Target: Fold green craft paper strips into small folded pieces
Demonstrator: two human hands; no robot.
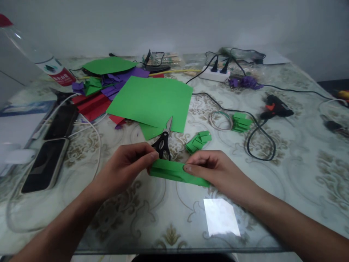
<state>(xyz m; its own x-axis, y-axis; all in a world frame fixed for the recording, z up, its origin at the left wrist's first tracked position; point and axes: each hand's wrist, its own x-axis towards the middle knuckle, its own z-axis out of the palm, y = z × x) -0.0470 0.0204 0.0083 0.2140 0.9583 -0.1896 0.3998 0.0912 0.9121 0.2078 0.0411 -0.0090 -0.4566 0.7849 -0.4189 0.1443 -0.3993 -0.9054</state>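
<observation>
A folded strip of green paper is held level between both hands, above the near part of the table. My left hand pinches its left end between thumb and fingers. Along the upper edge, right of the middle, my right hand has the strip between thumb and curled fingers. Just beyond the strip lie scissors with black handles, their blades resting on green paper sheets. A small folded green paper piece sits behind my right hand, and another folded green piece is farther right.
At the left are two phones, a white cable and a large bottle. Red paper and purple paper lie behind them. A power strip stands at the back. A black glue gun with a looping cord is at the right.
</observation>
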